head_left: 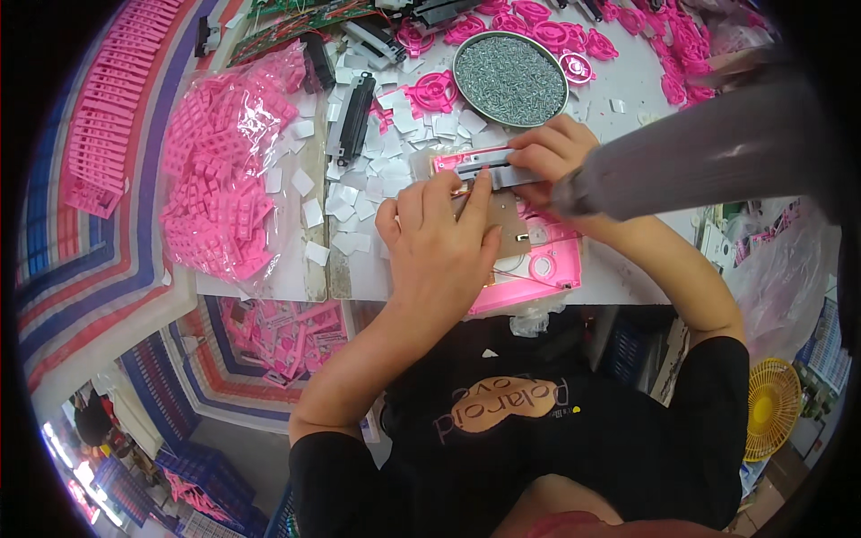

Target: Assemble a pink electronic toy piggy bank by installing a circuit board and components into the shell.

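A pink plastic housing (556,280) lies on the table in front of me, with a brown circuit board (504,231) and thin wires inside. Along its far side runs a long grey and black part (508,172). My left hand (437,235) reaches over the housing, its fingers bent down onto that part and its thumb by the board. On the right end of the same part, the fingers of my right hand (558,154) are curled in a grip. A large grey tapering cylinder (691,148) crosses close to the camera and covers some of my right hand and wrist.
Beyond my hands stands a round tray (511,79) of small metal pieces, likely screws. White squares (359,202), a black part (352,118) and pink rings (435,91) lie around. At left is a clear bag (220,170) of pink pieces; at lower right, a yellow basket (771,408).
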`<move>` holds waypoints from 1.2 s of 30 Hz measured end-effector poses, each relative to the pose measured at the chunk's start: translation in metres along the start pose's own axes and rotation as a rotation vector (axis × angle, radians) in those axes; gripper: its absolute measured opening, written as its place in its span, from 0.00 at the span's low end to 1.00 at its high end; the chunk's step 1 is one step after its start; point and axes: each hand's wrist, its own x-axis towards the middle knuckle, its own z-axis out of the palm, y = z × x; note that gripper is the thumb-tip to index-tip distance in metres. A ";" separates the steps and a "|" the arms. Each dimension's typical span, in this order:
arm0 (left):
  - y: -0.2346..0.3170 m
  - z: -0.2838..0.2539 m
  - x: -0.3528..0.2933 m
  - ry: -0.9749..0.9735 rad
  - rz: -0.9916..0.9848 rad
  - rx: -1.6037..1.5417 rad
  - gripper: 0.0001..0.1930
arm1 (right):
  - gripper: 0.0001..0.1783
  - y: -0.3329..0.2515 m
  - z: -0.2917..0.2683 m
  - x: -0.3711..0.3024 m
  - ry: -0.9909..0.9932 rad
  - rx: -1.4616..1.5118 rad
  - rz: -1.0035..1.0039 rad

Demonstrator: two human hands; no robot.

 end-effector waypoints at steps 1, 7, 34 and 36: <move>0.000 -0.005 0.005 -0.030 0.027 -0.019 0.30 | 0.21 0.001 -0.002 -0.001 -0.038 -0.045 -0.010; -0.049 -0.002 0.098 -0.261 -0.015 -0.296 0.12 | 0.28 0.037 -0.090 0.027 0.153 1.131 0.207; -0.005 0.003 0.084 0.013 0.299 -0.350 0.05 | 0.15 -0.029 -0.079 0.013 0.655 1.388 0.021; 0.004 0.008 0.055 0.078 0.268 -0.445 0.07 | 0.16 -0.050 -0.077 0.016 0.637 1.446 -0.089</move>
